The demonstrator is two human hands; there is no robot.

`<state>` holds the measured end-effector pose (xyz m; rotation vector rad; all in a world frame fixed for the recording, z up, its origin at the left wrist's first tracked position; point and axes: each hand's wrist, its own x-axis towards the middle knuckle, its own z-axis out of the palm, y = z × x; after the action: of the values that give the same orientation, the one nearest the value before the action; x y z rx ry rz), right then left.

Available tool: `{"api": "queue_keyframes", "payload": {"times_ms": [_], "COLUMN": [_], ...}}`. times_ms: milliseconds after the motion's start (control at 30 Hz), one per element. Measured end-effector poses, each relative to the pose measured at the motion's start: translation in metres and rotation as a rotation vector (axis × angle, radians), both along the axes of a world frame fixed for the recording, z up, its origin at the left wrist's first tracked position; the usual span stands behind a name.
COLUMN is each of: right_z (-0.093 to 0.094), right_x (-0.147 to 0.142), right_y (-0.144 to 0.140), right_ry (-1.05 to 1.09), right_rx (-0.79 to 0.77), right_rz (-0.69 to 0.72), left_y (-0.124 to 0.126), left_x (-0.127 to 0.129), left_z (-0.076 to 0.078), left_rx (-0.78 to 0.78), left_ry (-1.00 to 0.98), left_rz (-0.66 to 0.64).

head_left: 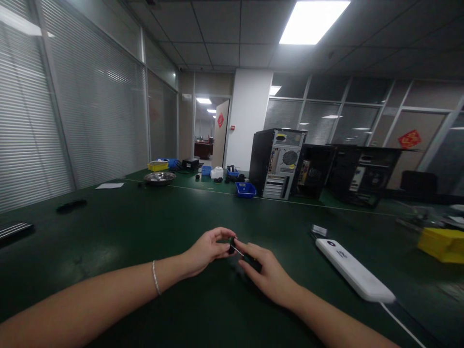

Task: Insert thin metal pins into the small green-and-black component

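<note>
My left hand (213, 247) is closed on a small dark part (231, 245), pinched between thumb and fingers just above the green table (163, 314). What kind of part it is, I cannot make out. My right hand (266, 270) grips the dark handle of a screwdriver (253, 262). The screwdriver's thin metal shaft points up and left, and its tip reaches the dark part. Whether the tip sits in a screw is too small to tell. The right index finger stretches along the shaft close to the left fingertips.
On the right lie a white device with a cable (353, 268) and a yellow bin (442, 245). Computer towers (279, 164) stand behind, beside a blue tray (245, 189). A metal bowl (160, 179) and white paper (109, 185) are at the back left. Dark objects (71, 206) lie far left.
</note>
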<state>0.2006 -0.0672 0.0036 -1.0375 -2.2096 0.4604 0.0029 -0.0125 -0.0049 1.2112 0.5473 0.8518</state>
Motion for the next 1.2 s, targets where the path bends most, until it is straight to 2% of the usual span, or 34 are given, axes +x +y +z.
{"api": "queue_keyframes", "payload": {"times_ms": [233, 433, 567, 800, 1033, 1100, 1200], "right_z": [0.008, 0.011, 0.013, 0.009, 0.008, 0.008, 0.008], "right_x": [-0.001, -0.002, 0.000, 0.003, 0.005, 0.005, 0.005], "right_y": [-0.004, -0.007, -0.006, -0.003, -0.002, -0.002, -0.002], "right_ry": [-0.023, 0.059, 0.041, -0.048, -0.102, -0.095, -0.079], "right_rx": [-0.020, -0.048, -0.053, 0.023, 0.035, 0.040, 0.046], "right_rz": [0.076, 0.023, -0.001, -0.007, -0.031, -0.037, -0.042], "left_y": [0.000, 0.001, 0.007, 0.005, -0.003, -0.004, -0.004], "left_x": [-0.001, -0.001, -0.003, -0.003, -0.005, -0.005, -0.003], "left_z": [-0.003, 0.000, -0.002, -0.004, 0.003, 0.004, 0.004], "left_rx": [0.031, 0.147, 0.229, 0.345, 0.498, 0.507, 0.440], "left_ry": [0.132, 0.164, 0.184, 0.154, 0.285, 0.294, 0.254], "left_rz": [-0.124, -0.036, 0.042, 0.047, 0.103, 0.108, 0.104]}}
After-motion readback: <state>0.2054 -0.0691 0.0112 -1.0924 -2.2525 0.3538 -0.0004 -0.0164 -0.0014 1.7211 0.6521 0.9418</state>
